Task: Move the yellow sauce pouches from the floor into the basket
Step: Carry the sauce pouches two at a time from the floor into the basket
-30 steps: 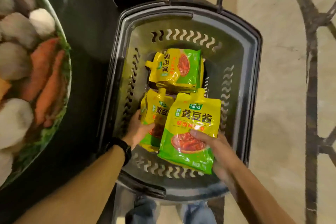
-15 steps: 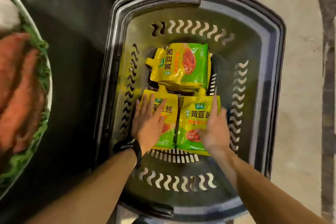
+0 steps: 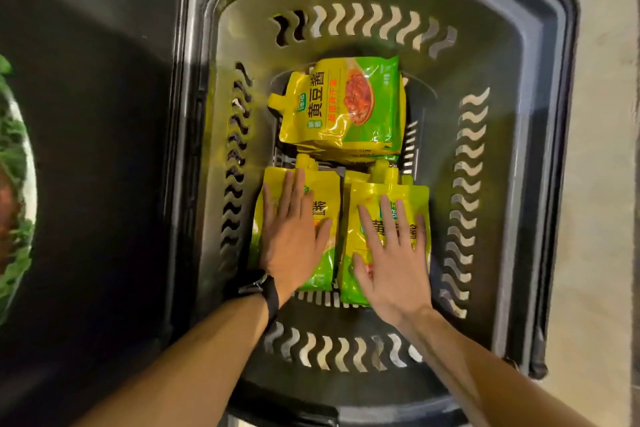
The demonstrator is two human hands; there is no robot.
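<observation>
glossy flat pouches [image 3: 341, 104], wavy-slotted plastic basket [image 3: 512, 218]

I take this for a shop, likely a supermarket. The dark plastic basket [image 3: 554, 114] with wavy slots in its walls looks like a store's carry basket, and inside it lie identical branded sauce pouches [image 3: 343, 107]. Left of the basket stands a dark panel [image 3: 86, 149] bearing a printed picture of greens [image 3: 14, 156]; right of it, pale polished floor [image 3: 609, 184].

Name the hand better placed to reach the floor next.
Right hand, likely. It and the left hand lie flat on pouches, but floor shows only past the basket's right rim; a dark counter flanks the left.
</observation>
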